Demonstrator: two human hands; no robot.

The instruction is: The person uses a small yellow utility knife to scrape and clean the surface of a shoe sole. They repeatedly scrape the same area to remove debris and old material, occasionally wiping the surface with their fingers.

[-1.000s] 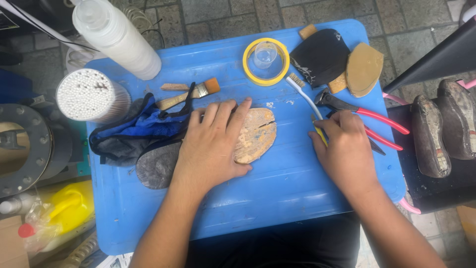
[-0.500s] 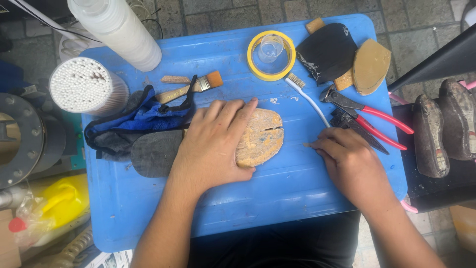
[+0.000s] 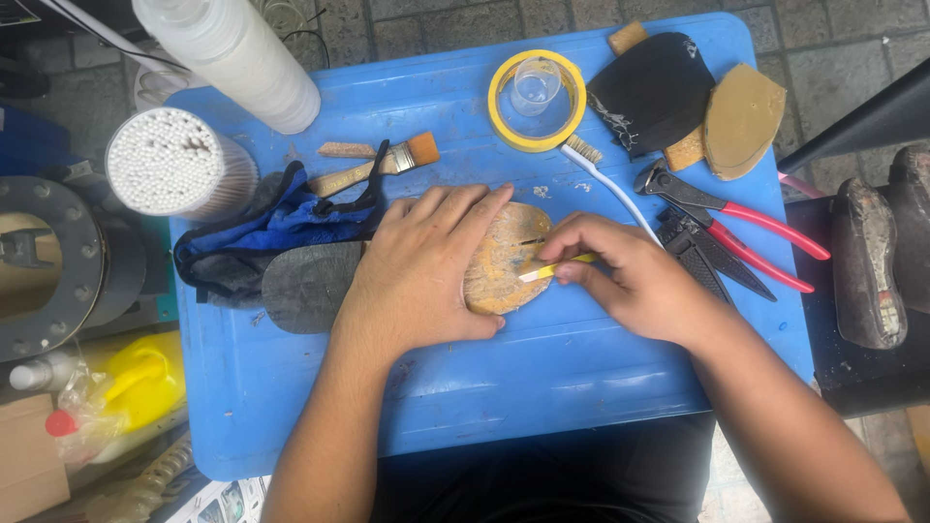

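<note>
My left hand (image 3: 421, 271) lies flat on a tan, worn shoe sole piece (image 3: 506, 257) and presses it against the blue plastic table (image 3: 542, 378). My right hand (image 3: 635, 276) grips a thin yellow-handled tool (image 3: 552, 269) whose pale tip rests on the sole's right edge. A dark grey sole piece (image 3: 305, 286) lies just left of my left hand, partly under it.
A paintbrush (image 3: 373, 167), blue cloth (image 3: 266, 232), yellow tape roll (image 3: 536, 100) around a small clear cup, white-handled brush (image 3: 605, 179), red-handled pliers (image 3: 736, 218), black and tan sole pieces (image 3: 697, 92) lie on the table. White cylinders stand at the far left; shoe lasts (image 3: 867, 261) sit right.
My right hand left the pliers area, moved left with the yellow tool and brought its tip onto the sole. My left hand stayed pressed on the sole.
</note>
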